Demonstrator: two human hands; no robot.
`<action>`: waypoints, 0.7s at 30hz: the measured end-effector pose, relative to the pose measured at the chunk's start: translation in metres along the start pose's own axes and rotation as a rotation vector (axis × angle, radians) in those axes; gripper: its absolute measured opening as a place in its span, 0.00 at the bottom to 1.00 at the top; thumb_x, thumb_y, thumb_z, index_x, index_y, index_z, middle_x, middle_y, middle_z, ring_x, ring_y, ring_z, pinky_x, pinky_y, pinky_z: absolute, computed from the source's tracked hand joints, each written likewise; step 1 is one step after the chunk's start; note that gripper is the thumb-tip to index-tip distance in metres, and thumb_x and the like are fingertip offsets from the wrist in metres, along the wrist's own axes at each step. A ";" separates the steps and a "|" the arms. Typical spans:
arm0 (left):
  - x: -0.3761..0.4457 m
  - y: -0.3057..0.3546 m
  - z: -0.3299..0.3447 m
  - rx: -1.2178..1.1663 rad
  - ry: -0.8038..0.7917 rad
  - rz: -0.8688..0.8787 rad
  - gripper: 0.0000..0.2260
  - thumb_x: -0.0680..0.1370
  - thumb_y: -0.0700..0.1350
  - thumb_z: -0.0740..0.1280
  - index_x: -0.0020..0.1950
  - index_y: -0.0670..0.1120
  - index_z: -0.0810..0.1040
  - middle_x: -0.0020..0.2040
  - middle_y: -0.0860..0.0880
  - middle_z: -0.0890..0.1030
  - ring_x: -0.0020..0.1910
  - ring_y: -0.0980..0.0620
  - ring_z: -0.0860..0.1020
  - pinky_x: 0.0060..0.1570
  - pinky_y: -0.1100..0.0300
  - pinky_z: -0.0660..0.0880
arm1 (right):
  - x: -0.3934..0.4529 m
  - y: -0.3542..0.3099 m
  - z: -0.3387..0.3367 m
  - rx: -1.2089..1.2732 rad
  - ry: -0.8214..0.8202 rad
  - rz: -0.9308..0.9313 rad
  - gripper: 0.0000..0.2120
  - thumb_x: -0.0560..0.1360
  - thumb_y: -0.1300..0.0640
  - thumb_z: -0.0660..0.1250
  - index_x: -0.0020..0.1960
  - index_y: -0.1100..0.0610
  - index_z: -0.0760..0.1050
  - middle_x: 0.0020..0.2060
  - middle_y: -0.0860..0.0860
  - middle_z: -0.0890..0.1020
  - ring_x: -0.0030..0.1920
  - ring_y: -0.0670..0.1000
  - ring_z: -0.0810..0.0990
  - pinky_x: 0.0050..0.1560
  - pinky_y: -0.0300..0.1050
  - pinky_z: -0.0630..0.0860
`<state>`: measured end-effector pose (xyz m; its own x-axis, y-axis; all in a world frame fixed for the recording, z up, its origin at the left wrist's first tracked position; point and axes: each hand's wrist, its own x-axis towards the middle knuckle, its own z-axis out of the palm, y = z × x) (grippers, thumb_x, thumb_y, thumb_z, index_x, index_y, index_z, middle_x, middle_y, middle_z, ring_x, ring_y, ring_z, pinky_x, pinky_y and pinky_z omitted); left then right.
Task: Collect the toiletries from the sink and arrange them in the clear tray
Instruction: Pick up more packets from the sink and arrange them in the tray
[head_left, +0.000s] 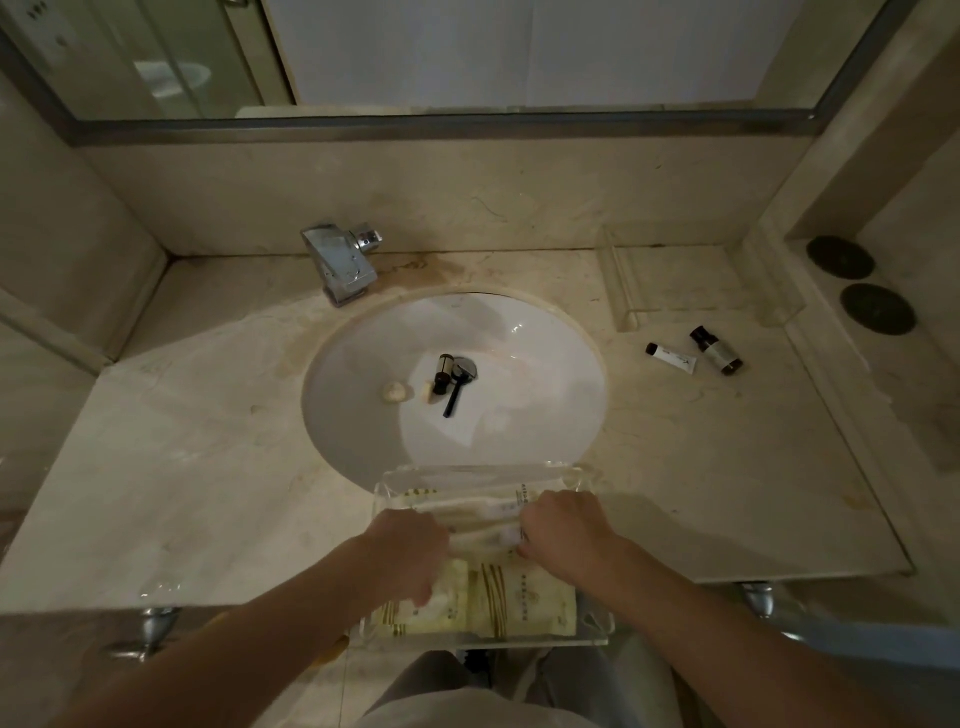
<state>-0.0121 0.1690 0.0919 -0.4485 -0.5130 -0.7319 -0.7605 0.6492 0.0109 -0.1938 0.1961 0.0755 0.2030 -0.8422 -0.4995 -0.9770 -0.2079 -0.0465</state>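
A clear tray (470, 474) rests on the counter's front edge, overhanging it, with cream toiletry packets (524, 603) inside. My left hand (410, 551) and my right hand (566, 530) are both in the tray, fingers closed on a pale packet (485, 538) between them. In the white sink (545, 364), near the drain, lie a small dark bottle (443, 374), a black razor (456, 389) and two pale soap pieces (393, 392).
A chrome faucet (343, 262) stands behind the basin. To the right on the marble counter lie a white tube (671, 358) and a dark bottle (717, 351). A second clear tray (623, 291) sits at the back right, beside two dark coasters (857, 283).
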 end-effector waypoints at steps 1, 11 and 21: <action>0.001 0.001 0.001 0.003 -0.002 -0.004 0.16 0.72 0.45 0.73 0.59 0.45 0.78 0.54 0.47 0.81 0.50 0.50 0.80 0.53 0.58 0.78 | 0.001 0.000 0.001 0.008 0.001 -0.002 0.11 0.76 0.54 0.60 0.51 0.57 0.79 0.47 0.54 0.83 0.47 0.56 0.81 0.41 0.45 0.67; 0.008 -0.004 -0.027 -0.219 -0.229 -0.009 0.11 0.73 0.45 0.72 0.51 0.42 0.79 0.35 0.50 0.79 0.28 0.55 0.76 0.33 0.64 0.76 | 0.002 0.012 -0.006 0.146 -0.024 -0.027 0.16 0.74 0.45 0.64 0.49 0.57 0.79 0.45 0.55 0.82 0.45 0.57 0.80 0.45 0.47 0.73; 0.076 0.032 -0.120 -0.309 0.199 0.107 0.15 0.75 0.54 0.65 0.47 0.42 0.78 0.48 0.46 0.82 0.47 0.47 0.79 0.46 0.56 0.74 | 0.003 0.076 -0.027 0.535 0.283 0.243 0.07 0.76 0.50 0.62 0.48 0.52 0.75 0.45 0.50 0.80 0.46 0.53 0.78 0.47 0.47 0.76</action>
<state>-0.1269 0.0829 0.1183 -0.5926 -0.5699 -0.5693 -0.7963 0.5211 0.3072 -0.2655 0.1647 0.0941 -0.0899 -0.9476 -0.3066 -0.8795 0.2200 -0.4220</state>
